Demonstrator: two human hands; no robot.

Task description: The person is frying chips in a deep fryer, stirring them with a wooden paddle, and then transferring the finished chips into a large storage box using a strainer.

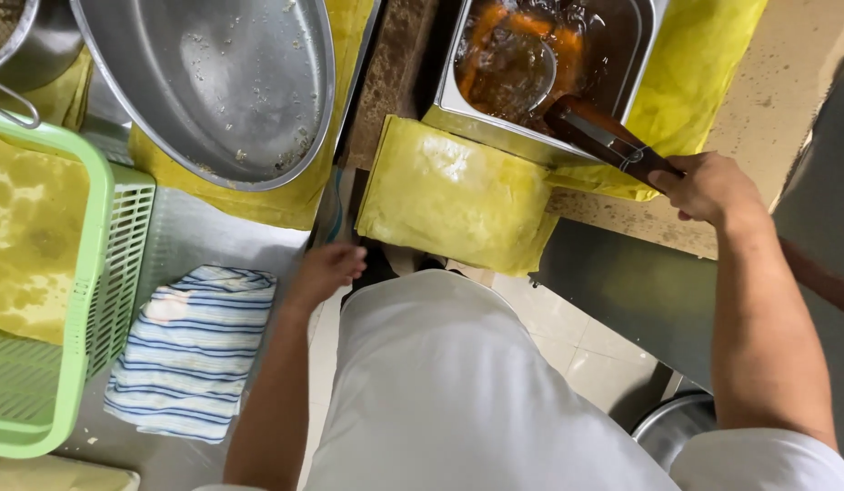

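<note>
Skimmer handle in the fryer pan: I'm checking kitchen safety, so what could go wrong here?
The right hand grips the skimmer handle just beside the steel fryer pan of dark oil, so a splash could burn it. The yellow cloth hangs over the counter edge and might slide. The left hand is free, near the striped towel.

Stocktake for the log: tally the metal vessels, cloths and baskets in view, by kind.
Metal vessels: 4 (large bowl, fryer pan, strainer pot, floor pot)
Yellow cloths: 1
Striped towels: 1
Green baskets: 1
Total: 7
</note>
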